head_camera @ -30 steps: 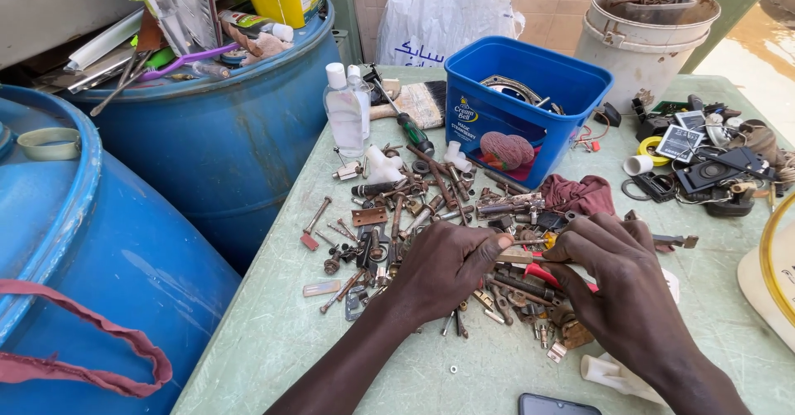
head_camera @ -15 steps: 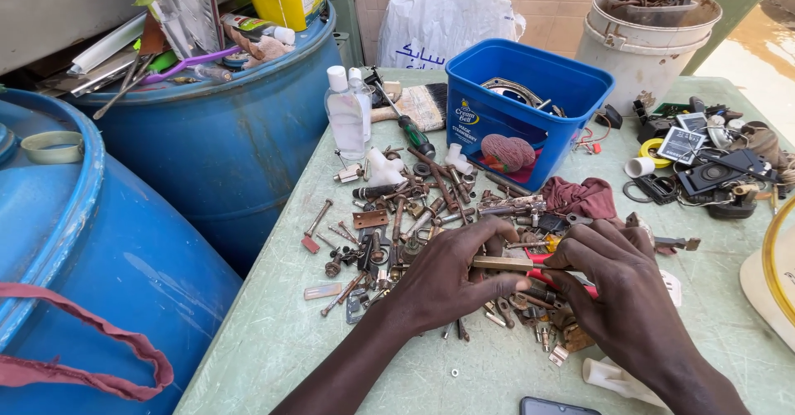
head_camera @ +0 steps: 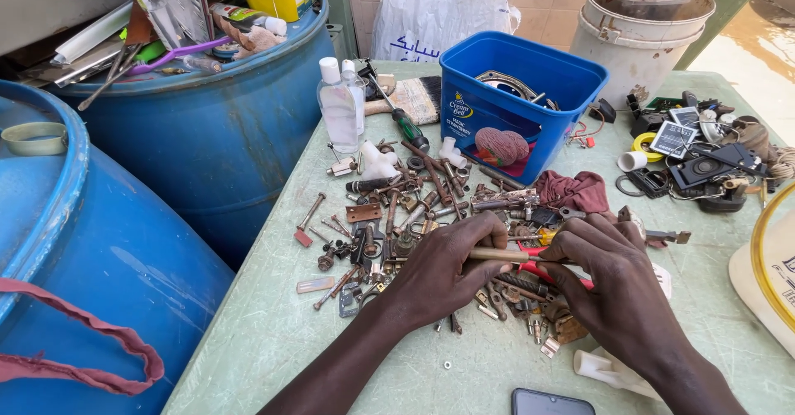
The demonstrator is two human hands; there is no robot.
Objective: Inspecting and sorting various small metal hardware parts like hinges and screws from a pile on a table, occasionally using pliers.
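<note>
A heap of rusty bolts, screws, keys and small metal parts lies spread over a pale green table. My left hand rests on the heap and pinches one end of a thin tan rod. My right hand lies on the right side of the heap, its fingertips at the rod's other end, over a red-handled tool. A dark red cloth sits just beyond the hands.
A blue plastic tub with metal rings inside stands behind the heap, beside clear bottles and a paintbrush. Blue barrels crowd the left. A white bucket, electronic scrap and a phone occupy the right and front.
Both hands have drawn together over the heap and lifted the thin tan rod out of it; a second ago they were spread flat on the parts.
</note>
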